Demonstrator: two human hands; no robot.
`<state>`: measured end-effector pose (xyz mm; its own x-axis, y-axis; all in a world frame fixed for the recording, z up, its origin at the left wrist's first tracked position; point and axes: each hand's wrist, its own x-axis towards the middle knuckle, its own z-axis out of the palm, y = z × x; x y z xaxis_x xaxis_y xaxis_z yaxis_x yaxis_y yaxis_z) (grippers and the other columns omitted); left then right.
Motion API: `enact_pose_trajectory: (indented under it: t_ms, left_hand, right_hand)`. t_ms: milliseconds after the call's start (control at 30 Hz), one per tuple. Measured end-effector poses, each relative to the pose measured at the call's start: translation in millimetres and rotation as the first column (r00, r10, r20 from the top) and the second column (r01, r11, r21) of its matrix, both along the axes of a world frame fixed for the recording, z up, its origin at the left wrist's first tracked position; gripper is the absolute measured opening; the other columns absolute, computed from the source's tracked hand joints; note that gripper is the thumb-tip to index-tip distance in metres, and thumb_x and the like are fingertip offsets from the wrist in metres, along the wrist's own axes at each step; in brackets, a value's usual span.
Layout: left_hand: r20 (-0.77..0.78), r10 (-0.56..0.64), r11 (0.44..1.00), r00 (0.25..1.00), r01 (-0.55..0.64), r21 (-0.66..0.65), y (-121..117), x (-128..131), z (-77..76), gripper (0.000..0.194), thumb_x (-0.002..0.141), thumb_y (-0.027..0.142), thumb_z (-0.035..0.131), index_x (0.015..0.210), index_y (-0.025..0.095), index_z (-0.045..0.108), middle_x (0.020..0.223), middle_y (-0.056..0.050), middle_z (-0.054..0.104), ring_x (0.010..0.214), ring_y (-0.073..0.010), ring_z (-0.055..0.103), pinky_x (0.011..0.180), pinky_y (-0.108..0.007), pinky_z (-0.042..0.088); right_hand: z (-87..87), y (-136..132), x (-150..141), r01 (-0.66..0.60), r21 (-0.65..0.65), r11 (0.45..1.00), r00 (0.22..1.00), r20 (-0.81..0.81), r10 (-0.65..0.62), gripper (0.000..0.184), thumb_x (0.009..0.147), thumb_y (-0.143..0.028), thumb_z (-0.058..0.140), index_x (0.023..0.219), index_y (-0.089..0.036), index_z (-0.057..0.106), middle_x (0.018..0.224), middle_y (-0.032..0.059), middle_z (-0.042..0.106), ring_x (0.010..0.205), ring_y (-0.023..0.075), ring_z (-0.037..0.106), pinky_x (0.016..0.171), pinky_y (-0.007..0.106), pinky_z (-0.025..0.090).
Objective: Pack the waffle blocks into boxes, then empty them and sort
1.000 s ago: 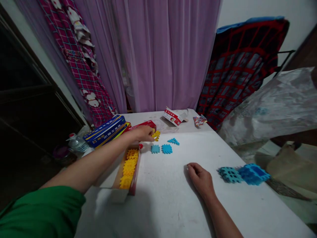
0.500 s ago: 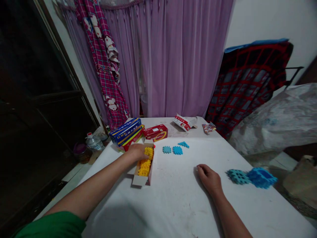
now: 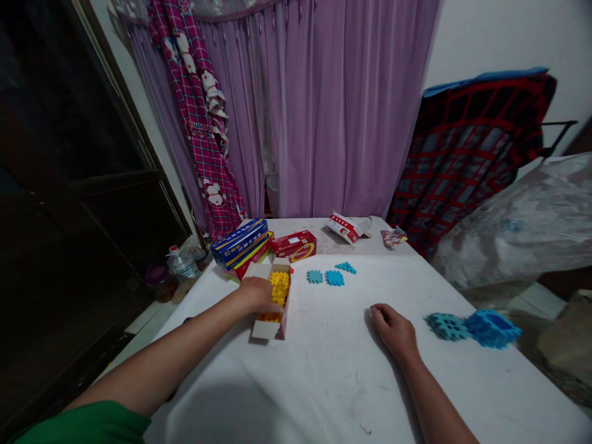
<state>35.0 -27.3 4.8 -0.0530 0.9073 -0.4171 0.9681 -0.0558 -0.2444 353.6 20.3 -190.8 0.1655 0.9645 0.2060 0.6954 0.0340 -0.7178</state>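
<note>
Now that the left hand [image 3: 258,295] is reaching into, no longer beyond, the box [image 3: 265,330] left of centre, its grip unclear, yellow pieces [image 3: 280,285] are apparently being packed.

Right fingers [image 3: 380,319] loosely curled

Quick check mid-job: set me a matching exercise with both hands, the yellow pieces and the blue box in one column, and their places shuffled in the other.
Things
1. Left hand
2. Right hand
3. Yellow pieces
4. Blue box

Places
A. On the white tabletop, apart from all the pieces
B. On top of another box
C. Packed inside the open box
D. At the open box, fingers over its contents

Pairs: 1-D, 2-A, 3-C, 4-B
</note>
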Motion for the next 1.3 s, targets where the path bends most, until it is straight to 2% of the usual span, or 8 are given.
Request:
enact_pose_trajectory:
  t_ms: [200, 467, 633, 767, 900, 1033, 1167, 1300]
  left_hand:
    - [0.023, -0.015, 0.998, 1.0, 0.013, 0.062, -0.5, -10.1, 5.5, 0.042, 0.083, 0.052, 0.054, 0.102, 0.02, 0.073, 0.107, -0.013, 0.072, 0.1, -0.0303, 0.066, 0.077, -0.036, 0.049]
    - [0.03, 0.12, 0.971, 0.992, -0.124, 0.205, 1.3, -49.6, 1.6, 0.036, 0.087, 0.045, 0.047, 0.099, 0.02, 0.071, 0.108, -0.013, 0.072, 0.103, -0.0308, 0.065, 0.081, -0.038, 0.049]
    - [0.05, 0.226, 0.938, 0.973, -0.231, 0.259, -12.7, -80.8, -3.0, 0.036, 0.088, 0.046, 0.046, 0.106, 0.023, 0.066, 0.115, -0.011, 0.07, 0.106, -0.0291, 0.064, 0.08, -0.037, 0.05]
    - [0.123, 0.248, 0.916, 0.961, -0.274, 0.291, -29.2, -82.9, -6.1, 0.033, 0.089, 0.046, 0.045, 0.103, 0.025, 0.065, 0.109, -0.008, 0.071, 0.101, -0.0276, 0.065, 0.078, -0.037, 0.049]
    - [0.159, 0.07, 0.923, 0.985, -0.125, 0.365, -29.1, -63.5, -8.0, 0.026, 0.087, 0.035, 0.048, 0.1, 0.025, 0.069, 0.109, -0.007, 0.07, 0.103, -0.0244, 0.063, 0.083, -0.034, 0.047]
    - [0.147, -0.099, 0.931, 0.984, 0.039, 0.363, -9.7, -41.2, -15.6, 0.032, 0.084, 0.04, 0.056, 0.107, 0.024, 0.07, 0.112, -0.01, 0.068, 0.109, -0.0264, 0.06, 0.091, -0.038, 0.044]
    - [0.093, -0.267, 0.937, 0.959, 0.236, 0.256, 14.4, -27.5, -25.1, 0.055, 0.072, 0.051, 0.07, 0.119, 0.022, 0.064, 0.131, -0.014, 0.058, 0.125, -0.0322, 0.047, 0.104, -0.047, 0.035]
    - [0.098, -0.301, 0.951, 0.949, 0.291, 0.107, 33.4, -23.4, -26.4, 0.067, 0.067, 0.048, 0.076, 0.126, 0.024, 0.058, 0.145, -0.013, 0.046, 0.136, -0.033, 0.035, 0.111, -0.052, 0.025]
  right_hand:
    - [3.0, -1.6, -1.3, 0.006, 0.016, 1.0, 1.0, -0.017, -0.006, 0.046, 0.073, -0.057, 0.042, 0.084, -0.024, 0.072, 0.07, 0.004, 0.071, 0.068, 0.0221, 0.064, 0.063, 0.03, 0.043]
    - [3.4, -1.7, -1.4, 0.009, 0.011, 1.0, 1.0, -0.007, -0.009, 0.046, 0.073, -0.055, 0.042, 0.085, -0.023, 0.073, 0.069, 0.0038, 0.071, 0.066, 0.0217, 0.063, 0.061, 0.03, 0.042]
    - [1.2, -1.2, -0.3, -0.002, 0.018, 1.0, 1.0, 0.014, 0.002, 0.045, 0.075, -0.055, 0.042, 0.086, -0.024, 0.073, 0.073, 0.0038, 0.071, 0.068, 0.0212, 0.063, 0.061, 0.029, 0.042]
    - [3.3, -1.3, -1.5, 0.012, -0.01, 1.0, 0.999, 0.033, -0.012, 0.047, 0.074, -0.055, 0.041, 0.087, -0.024, 0.073, 0.073, 0.0044, 0.071, 0.069, 0.0222, 0.063, 0.062, 0.03, 0.042]
    - [6.2, -1.7, -2.9, 0.023, -0.026, 0.999, 0.999, 0.048, -0.022, 0.047, 0.074, -0.055, 0.041, 0.087, -0.024, 0.073, 0.073, 0.0048, 0.072, 0.071, 0.0225, 0.064, 0.063, 0.03, 0.042]
    - [5.0, -2.0, -2.8, 0.023, -0.014, 1.0, 0.998, 0.054, -0.022, 0.047, 0.074, -0.055, 0.04, 0.088, -0.023, 0.073, 0.074, 0.0052, 0.072, 0.071, 0.0228, 0.064, 0.063, 0.03, 0.043]
    - [1.3, -1.1, -2.1, 0.022, 0.007, 1.0, 0.999, 0.044, -0.022, 0.045, 0.074, -0.055, 0.042, 0.085, -0.024, 0.073, 0.072, 0.0044, 0.072, 0.069, 0.0227, 0.064, 0.062, 0.03, 0.043]
    - [0.1, -0.5, -1.3, 0.019, 0.025, 1.0, 1.0, 0.021, -0.019, 0.043, 0.074, -0.054, 0.044, 0.084, -0.025, 0.073, 0.07, 0.0034, 0.071, 0.069, 0.0226, 0.065, 0.061, 0.03, 0.043]
